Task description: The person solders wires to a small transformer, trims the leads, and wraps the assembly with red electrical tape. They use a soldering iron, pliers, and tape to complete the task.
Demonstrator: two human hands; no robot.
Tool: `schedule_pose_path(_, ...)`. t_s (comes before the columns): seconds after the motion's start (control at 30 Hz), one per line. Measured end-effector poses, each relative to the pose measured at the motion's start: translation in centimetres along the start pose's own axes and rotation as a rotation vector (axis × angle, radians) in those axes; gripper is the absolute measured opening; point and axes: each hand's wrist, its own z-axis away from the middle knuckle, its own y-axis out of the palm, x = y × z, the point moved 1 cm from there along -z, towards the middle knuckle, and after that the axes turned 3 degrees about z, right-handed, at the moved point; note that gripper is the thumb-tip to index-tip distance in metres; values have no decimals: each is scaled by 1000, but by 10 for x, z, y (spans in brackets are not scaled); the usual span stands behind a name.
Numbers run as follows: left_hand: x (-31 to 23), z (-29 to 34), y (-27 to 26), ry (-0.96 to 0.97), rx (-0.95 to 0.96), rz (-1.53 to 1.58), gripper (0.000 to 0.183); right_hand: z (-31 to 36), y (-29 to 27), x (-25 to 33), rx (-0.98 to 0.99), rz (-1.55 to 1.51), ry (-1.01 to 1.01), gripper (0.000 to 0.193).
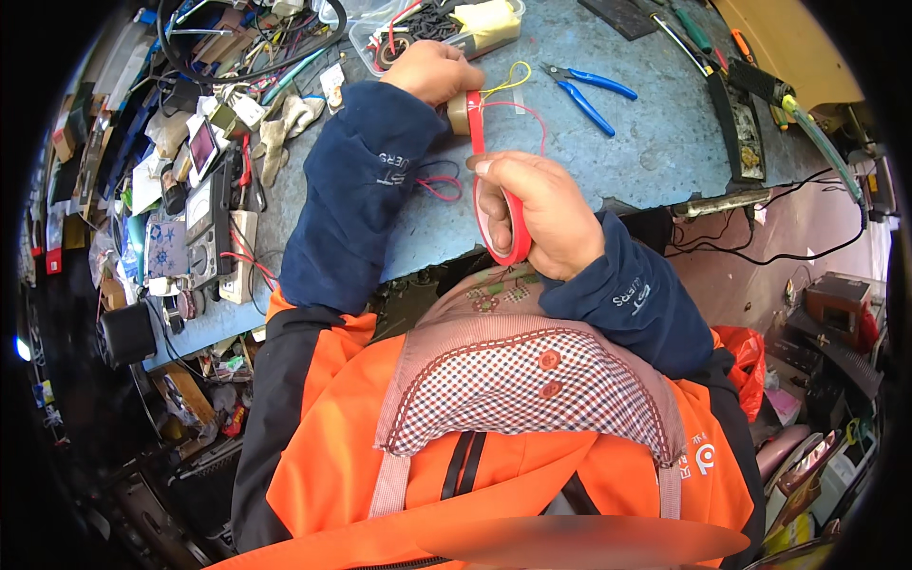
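My right hand (pixel 546 209) is closed around a roll of red tape (pixel 519 237) near the bench's front edge. A strip of red tape (pixel 477 128) runs taut from the roll up to a small tan block (pixel 459 116) with yellow and pink wires. My left hand (pixel 432 73) is curled over the far side of this block, gripping it, its fingertips by the strip's upper end. Most of the left fingers are hidden. A loop of yellow wire (pixel 519 74) and a pink wire (pixel 537 119) lie to the block's right.
Blue-handled cutters (pixel 594 95) lie on the blue bench (pixel 627 157), right of the block. Behind my left hand stands a clear plastic box (pixel 366 43) of dark parts. Tools, a multimeter (pixel 202 233) and work gloves (pixel 275 142) crowd the left. A soldering-iron-like tool (pixel 807 133) sits far right.
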Motion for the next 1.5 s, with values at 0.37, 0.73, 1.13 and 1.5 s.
schedule_pose_path(0.37,20,21,16,106,-64,295,15,-11,-3,-1,11,-25,27,27)
schedule_pose_path(0.73,28,23,18,175,-62,412,13,-17,-5,0,35,-85,54,17)
schedule_pose_path(1.13,27,33,21,352,-162,218,29,-15,-3,4,21,-12,66,29)
schedule_pose_path(1.5,36,67,-9,400,302,109,51,-23,-10,-4,63,-89,25,18)
